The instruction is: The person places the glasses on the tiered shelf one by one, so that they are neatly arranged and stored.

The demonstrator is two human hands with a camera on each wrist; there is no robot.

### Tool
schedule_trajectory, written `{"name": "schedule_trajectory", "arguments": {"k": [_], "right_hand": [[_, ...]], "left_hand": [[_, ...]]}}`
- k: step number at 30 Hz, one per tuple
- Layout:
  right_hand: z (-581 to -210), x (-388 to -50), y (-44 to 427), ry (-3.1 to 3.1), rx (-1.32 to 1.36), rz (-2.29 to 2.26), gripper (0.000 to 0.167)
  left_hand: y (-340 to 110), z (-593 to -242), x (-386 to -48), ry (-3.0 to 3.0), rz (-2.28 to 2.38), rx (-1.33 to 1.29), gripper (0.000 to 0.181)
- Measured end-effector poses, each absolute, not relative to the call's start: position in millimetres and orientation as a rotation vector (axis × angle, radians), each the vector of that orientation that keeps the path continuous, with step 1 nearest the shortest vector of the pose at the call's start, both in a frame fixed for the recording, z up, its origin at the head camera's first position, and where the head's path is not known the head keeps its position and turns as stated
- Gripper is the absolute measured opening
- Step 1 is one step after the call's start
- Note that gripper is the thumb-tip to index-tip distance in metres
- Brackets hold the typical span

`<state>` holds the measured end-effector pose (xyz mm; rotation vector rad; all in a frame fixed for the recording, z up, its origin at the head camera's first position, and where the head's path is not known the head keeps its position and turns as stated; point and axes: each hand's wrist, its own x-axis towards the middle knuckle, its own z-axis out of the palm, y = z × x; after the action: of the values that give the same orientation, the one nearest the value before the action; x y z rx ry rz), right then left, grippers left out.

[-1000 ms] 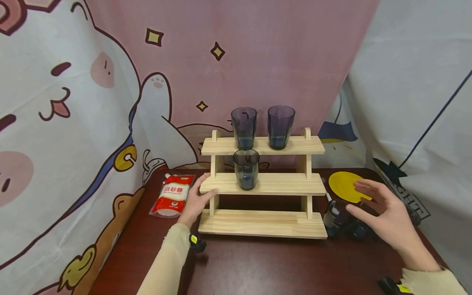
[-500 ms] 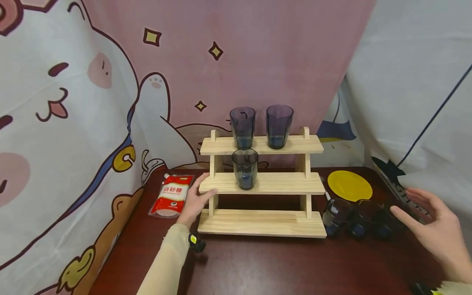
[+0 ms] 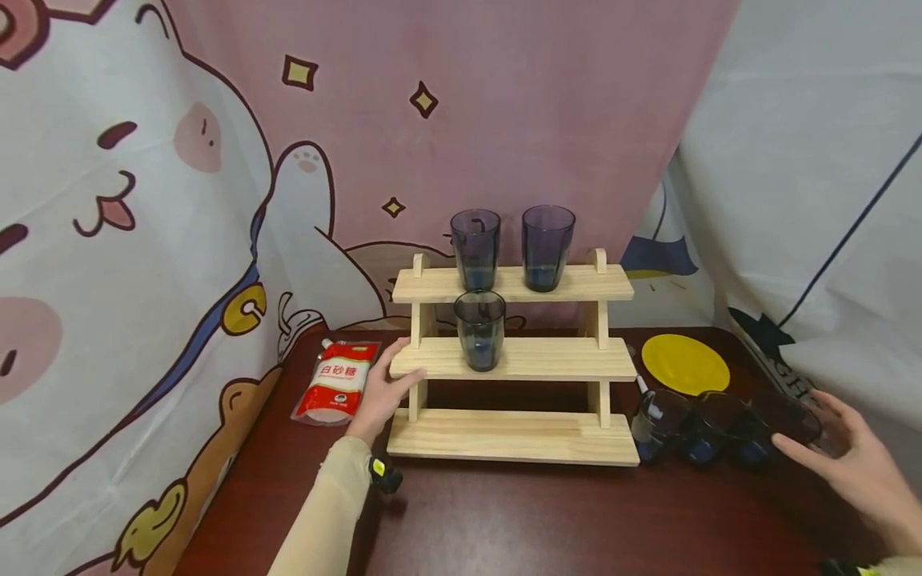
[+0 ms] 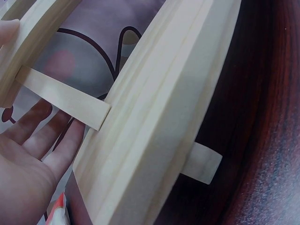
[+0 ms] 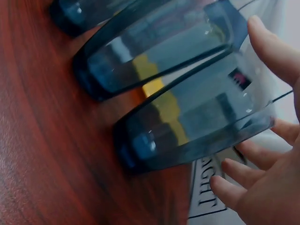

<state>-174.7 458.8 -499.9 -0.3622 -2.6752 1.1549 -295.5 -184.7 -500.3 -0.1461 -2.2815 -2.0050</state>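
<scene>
Nearest, the person's right hand [image 3: 857,472] is hovering at the end glass [image 5: 192,119], thumb and fingers standing apart around its rim; whether any fingertip is touching it, the views cannot tell. That bluish glass is standing on the dark red table [image 3: 519,512], at the right of a row of three. The middle glass [image 3: 702,448] is crowding it from the left, just beside it, and the left glass [image 3: 651,444] is standing close to the right end of the wooden stand [image 3: 446,436].

The left hand [image 3: 378,396] is gripping the left end of the stand's middle shelf, thumb lying over the front edge, fingers reaching behind. A red-and-white pouch [image 3: 337,382] is lying just left of that hand. A smoky glass [image 3: 480,328] is sitting on the middle shelf, two purplish glasses [image 3: 547,248] on the top one. Behind the row a yellow plate [image 3: 684,365] is lying; farther back, printed cloth [image 3: 576,120] is hanging.

The end glass is pointing mouth up, its long axis running vertically; the stand's is running left to right, its steps facing the person.
</scene>
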Motion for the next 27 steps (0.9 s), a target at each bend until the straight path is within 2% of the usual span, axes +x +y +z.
{"name": "schedule_trajectory", "arguments": {"k": [6,14,27], "right_hand": [[-518.0,-177.4,469.3,-2.713,-0.299,1.196,0.105],[-528.7,-181.1,465.1,-2.604,-0.181,1.414,0.097],[-531.9,-184.2,459.6,-2.42,-0.256,1.617,0.084]], "left_hand": [[-183.4,-499.7,-294.9,-2.289,-2.028,-0.13,0.068],[-186.0,-501.9,-297.0,-2.281,-2.017,-0.138,0.065],[-186.5,-504.9,-299.0,-2.295,-1.997,-0.107,0.065]]}}
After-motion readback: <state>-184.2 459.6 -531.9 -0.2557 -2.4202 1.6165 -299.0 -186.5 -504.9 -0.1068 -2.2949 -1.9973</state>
